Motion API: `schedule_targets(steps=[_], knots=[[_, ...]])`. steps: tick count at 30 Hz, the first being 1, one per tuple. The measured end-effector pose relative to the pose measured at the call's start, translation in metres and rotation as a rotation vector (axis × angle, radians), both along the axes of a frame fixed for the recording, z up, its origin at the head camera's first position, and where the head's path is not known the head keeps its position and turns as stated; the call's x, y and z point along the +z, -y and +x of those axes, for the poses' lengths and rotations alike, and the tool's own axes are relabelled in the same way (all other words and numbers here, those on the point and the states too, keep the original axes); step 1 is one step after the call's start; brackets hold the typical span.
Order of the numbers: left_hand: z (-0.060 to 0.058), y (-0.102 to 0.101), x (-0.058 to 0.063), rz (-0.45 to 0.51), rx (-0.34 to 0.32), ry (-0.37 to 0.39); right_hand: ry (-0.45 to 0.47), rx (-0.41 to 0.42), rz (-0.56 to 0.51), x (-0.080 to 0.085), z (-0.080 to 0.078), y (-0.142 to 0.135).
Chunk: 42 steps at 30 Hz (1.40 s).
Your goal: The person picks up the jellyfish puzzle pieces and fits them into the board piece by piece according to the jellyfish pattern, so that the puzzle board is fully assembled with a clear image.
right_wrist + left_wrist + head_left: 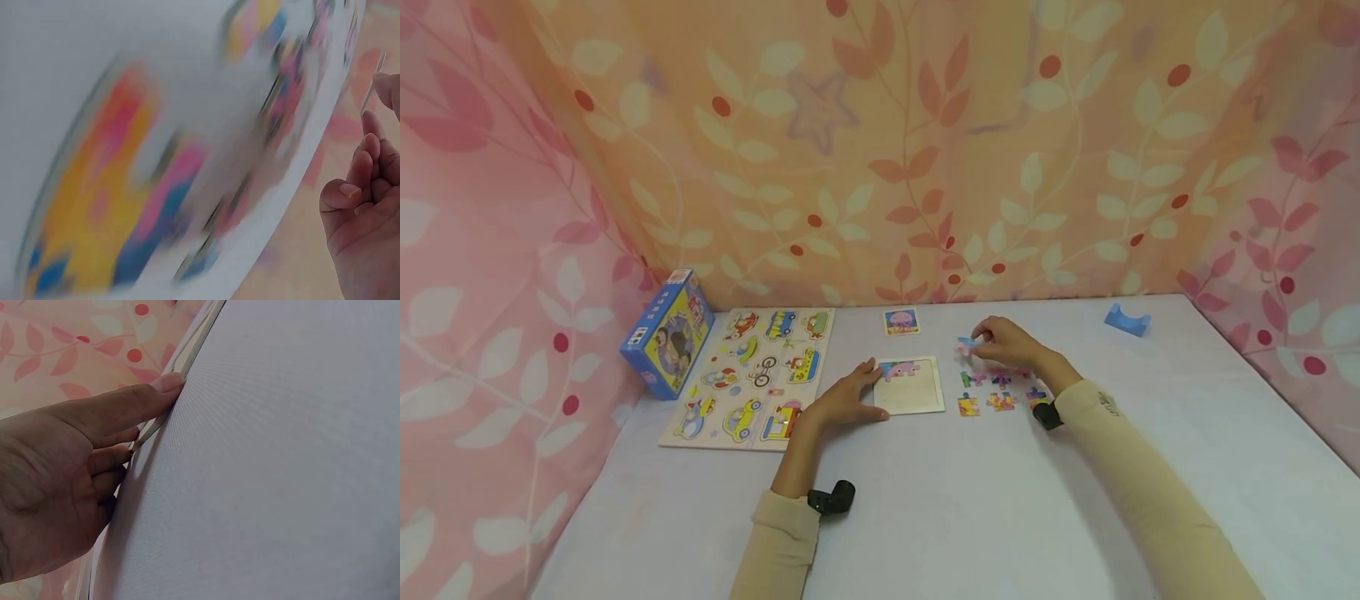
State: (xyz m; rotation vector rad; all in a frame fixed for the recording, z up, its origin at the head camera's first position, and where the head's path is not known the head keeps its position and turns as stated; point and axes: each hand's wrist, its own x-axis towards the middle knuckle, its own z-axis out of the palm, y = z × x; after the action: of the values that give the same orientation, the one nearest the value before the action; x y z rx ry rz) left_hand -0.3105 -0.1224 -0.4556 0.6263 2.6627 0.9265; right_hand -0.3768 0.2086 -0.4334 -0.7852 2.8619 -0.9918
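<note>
Jigsaw piece [966, 345] is right of the puzzle tray [917, 398], pinched by right hand [1009, 343]; left hand [847, 397] touches tray, fingers spread.

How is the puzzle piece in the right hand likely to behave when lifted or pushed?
The piece is probably stiff: edge-on in the right wrist view, it looks thin and straight where the right hand pinches it. Being small and thin, it is likely light. Laid flat like the other pieces, it would probably slide rather than roll.
</note>
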Motion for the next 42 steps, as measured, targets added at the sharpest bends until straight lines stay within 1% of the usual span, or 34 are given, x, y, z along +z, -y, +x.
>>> schedule_targets(steps=[4, 8, 10, 14, 17, 22, 27, 31, 34, 38, 42], knots=[[-0.001, 0.0, -0.001, 0.004, 0.004, 0.003, 0.028, 0.043, 0.016, 0.002, 0.001, 0.032], [-0.002, -0.001, -0.001, 0.001, 0.016, 0.025, 0.04, 0.082, 0.085, 0.002, 0.002, 0.055], [-0.003, -0.001, 0.0, -0.009, 0.022, 0.03, 0.032, 0.095, 0.132, 0.0, 0.002, 0.063], [-0.006, -0.001, 0.0, -0.018, 0.02, 0.03, 0.016, 0.091, 0.223, -0.004, 0.002, 0.07], [-0.007, -0.001, -0.001, -0.025, 0.014, 0.026, 0.001, 0.091, 0.253, -0.006, 0.002, 0.071], [-0.008, 0.0, -0.002, -0.031, 0.008, 0.023, 0.001, 0.078, 0.246, -0.006, 0.002, 0.074], [-0.007, 0.001, -0.003, -0.026, 0.008, 0.028, -0.012, 0.089, 0.222, -0.003, 0.004, 0.078], [-0.006, 0.001, -0.003, -0.014, 0.01, 0.025, 0.034, 0.057, 0.181, -0.001, 0.006, 0.08], [-0.006, 0.0, -0.003, -0.014, 0.009, 0.022, 0.042, 0.038, 0.193, -0.001, 0.006, 0.081], [-0.007, 0.0, -0.003, -0.013, 0.012, 0.023, 0.022, 0.039, 0.216, -0.002, 0.004, 0.082], [-0.007, 0.0, -0.003, -0.022, 0.017, 0.033, 0.055, 0.044, 0.191, -0.004, 0.003, 0.082]])
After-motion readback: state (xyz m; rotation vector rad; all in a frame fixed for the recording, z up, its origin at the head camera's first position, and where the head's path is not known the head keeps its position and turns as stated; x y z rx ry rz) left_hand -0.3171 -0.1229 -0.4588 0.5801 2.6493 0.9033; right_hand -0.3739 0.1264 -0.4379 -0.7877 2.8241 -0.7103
